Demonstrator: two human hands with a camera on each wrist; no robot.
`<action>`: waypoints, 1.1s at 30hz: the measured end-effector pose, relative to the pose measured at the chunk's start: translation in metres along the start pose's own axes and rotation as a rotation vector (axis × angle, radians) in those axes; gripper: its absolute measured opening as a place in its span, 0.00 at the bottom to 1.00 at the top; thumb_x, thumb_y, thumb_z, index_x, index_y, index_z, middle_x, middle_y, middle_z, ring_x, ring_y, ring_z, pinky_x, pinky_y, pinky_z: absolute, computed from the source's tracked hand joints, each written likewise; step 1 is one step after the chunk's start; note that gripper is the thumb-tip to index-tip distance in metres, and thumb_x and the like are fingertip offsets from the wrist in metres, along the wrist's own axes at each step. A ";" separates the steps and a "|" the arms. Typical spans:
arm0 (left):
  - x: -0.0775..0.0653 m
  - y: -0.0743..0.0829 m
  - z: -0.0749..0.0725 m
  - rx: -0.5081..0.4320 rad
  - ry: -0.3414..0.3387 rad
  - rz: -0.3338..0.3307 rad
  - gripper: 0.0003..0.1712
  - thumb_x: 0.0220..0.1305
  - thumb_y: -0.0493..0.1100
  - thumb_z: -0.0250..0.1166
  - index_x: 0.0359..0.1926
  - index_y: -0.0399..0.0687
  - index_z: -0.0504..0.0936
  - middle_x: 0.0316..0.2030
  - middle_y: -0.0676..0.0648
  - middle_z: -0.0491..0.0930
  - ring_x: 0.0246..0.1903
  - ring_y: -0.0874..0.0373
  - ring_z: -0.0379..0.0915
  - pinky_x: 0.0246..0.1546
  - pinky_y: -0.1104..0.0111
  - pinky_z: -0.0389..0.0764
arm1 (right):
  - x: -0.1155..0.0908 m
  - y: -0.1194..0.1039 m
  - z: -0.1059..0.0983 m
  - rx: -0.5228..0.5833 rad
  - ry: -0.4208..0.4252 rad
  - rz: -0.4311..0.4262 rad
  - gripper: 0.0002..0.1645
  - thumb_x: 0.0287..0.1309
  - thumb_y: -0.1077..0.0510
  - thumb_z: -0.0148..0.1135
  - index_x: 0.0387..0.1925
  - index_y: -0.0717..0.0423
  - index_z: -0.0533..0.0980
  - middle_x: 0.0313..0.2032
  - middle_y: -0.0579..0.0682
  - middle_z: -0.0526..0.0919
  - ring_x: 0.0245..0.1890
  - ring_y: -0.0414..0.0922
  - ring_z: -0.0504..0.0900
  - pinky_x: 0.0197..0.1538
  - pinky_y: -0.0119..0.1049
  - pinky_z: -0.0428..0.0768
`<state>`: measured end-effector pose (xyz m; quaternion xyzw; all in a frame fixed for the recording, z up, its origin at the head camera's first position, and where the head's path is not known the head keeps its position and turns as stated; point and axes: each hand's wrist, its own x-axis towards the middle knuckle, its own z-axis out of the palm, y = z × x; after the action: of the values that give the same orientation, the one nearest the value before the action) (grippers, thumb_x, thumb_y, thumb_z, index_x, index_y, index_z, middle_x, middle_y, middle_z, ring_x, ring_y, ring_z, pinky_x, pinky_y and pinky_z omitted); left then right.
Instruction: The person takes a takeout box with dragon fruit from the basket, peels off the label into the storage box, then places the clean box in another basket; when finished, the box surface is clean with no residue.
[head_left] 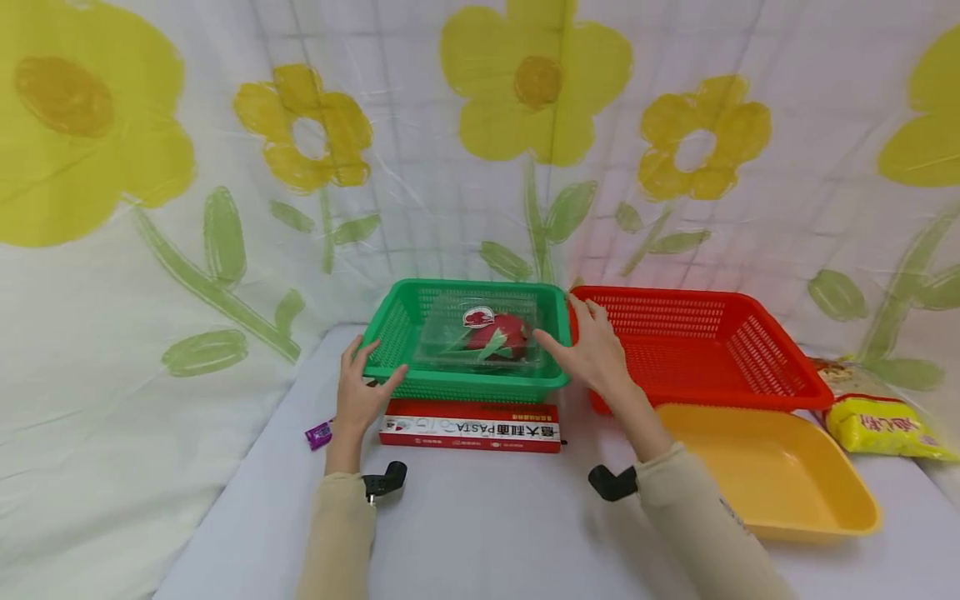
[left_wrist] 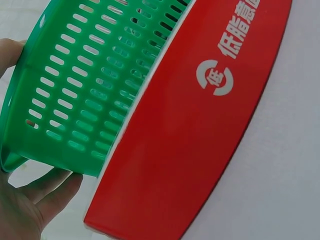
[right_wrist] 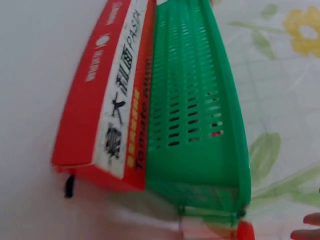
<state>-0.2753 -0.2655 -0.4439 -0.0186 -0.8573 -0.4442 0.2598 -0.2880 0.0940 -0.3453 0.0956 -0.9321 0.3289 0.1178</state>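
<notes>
My left hand (head_left: 362,398) grips the front left corner of a green slotted basket (head_left: 472,387). In the left wrist view its thumb (left_wrist: 9,54) is at the rim and its fingers (left_wrist: 59,196) lie against the end wall. My right hand (head_left: 596,350) is spread by the basket's right end, thumb toward the inside; its fingertips (right_wrist: 306,227) stand off from the basket in the right wrist view. In the basket lies a clear plastic box (head_left: 442,329) with a red thing with green tips (head_left: 504,335). A red pasta box (head_left: 468,427) lies along the basket's front.
To the right stand a red slotted basket (head_left: 675,350) and, before it, a yellow tray (head_left: 772,467). Yellow and clear bags (head_left: 881,421) lie at the far right. Beside my left wrist is a small purple packet (head_left: 318,435). A flowered cloth (head_left: 450,217) hangs behind.
</notes>
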 end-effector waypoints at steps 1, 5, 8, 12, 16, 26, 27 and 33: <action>0.000 0.000 0.000 0.002 -0.002 0.000 0.40 0.59 0.54 0.70 0.67 0.41 0.69 0.75 0.40 0.50 0.72 0.39 0.49 0.58 0.40 0.70 | 0.008 -0.003 0.002 0.036 -0.016 0.020 0.54 0.58 0.30 0.58 0.76 0.52 0.53 0.72 0.62 0.55 0.66 0.61 0.63 0.59 0.65 0.68; 0.000 0.000 0.002 -0.003 -0.018 -0.010 0.39 0.59 0.55 0.70 0.66 0.40 0.70 0.75 0.42 0.49 0.72 0.40 0.49 0.56 0.42 0.73 | 0.037 -0.011 0.014 0.175 -0.089 0.114 0.55 0.57 0.28 0.57 0.75 0.55 0.55 0.72 0.60 0.58 0.65 0.60 0.65 0.61 0.62 0.68; -0.001 0.001 0.003 -0.019 -0.024 -0.021 0.38 0.59 0.55 0.70 0.64 0.40 0.71 0.75 0.44 0.49 0.71 0.40 0.50 0.52 0.45 0.77 | 0.054 -0.015 0.025 0.244 -0.146 0.182 0.56 0.58 0.28 0.57 0.74 0.58 0.55 0.72 0.61 0.59 0.66 0.59 0.65 0.63 0.59 0.67; -0.002 0.002 0.001 -0.028 -0.019 -0.027 0.37 0.59 0.55 0.70 0.63 0.40 0.72 0.75 0.44 0.49 0.71 0.40 0.50 0.50 0.45 0.79 | 0.070 -0.022 0.039 0.288 -0.214 0.264 0.55 0.60 0.31 0.57 0.73 0.63 0.54 0.71 0.62 0.59 0.66 0.59 0.65 0.65 0.56 0.67; -0.002 0.001 0.000 -0.023 -0.017 -0.024 0.37 0.59 0.55 0.70 0.63 0.40 0.72 0.75 0.44 0.49 0.72 0.40 0.49 0.53 0.45 0.77 | 0.082 -0.028 0.051 0.281 -0.293 0.349 0.56 0.62 0.34 0.55 0.75 0.65 0.47 0.74 0.64 0.51 0.72 0.60 0.54 0.69 0.57 0.61; -0.005 0.002 0.002 -0.017 -0.009 -0.007 0.35 0.59 0.54 0.70 0.60 0.38 0.74 0.75 0.41 0.51 0.73 0.41 0.48 0.62 0.41 0.66 | 0.093 -0.024 0.077 0.303 -0.285 0.544 0.60 0.65 0.38 0.54 0.76 0.63 0.31 0.75 0.68 0.41 0.74 0.64 0.45 0.71 0.59 0.56; -0.005 0.002 0.001 -0.018 -0.008 -0.006 0.35 0.59 0.54 0.70 0.60 0.38 0.74 0.75 0.41 0.51 0.73 0.41 0.48 0.62 0.41 0.66 | 0.095 -0.023 0.079 0.316 -0.278 0.560 0.58 0.65 0.38 0.54 0.76 0.65 0.35 0.74 0.68 0.45 0.73 0.64 0.48 0.70 0.58 0.58; -0.004 0.000 -0.001 -0.014 -0.001 -0.005 0.34 0.59 0.54 0.70 0.60 0.38 0.74 0.75 0.42 0.50 0.73 0.41 0.47 0.58 0.41 0.70 | 0.106 -0.015 0.092 0.512 -0.317 0.677 0.44 0.61 0.41 0.60 0.67 0.67 0.61 0.65 0.62 0.65 0.64 0.59 0.65 0.61 0.56 0.73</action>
<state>-0.2711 -0.2655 -0.4459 -0.0186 -0.8543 -0.4508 0.2580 -0.4003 0.0132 -0.3762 -0.1394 -0.8061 0.5499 -0.1682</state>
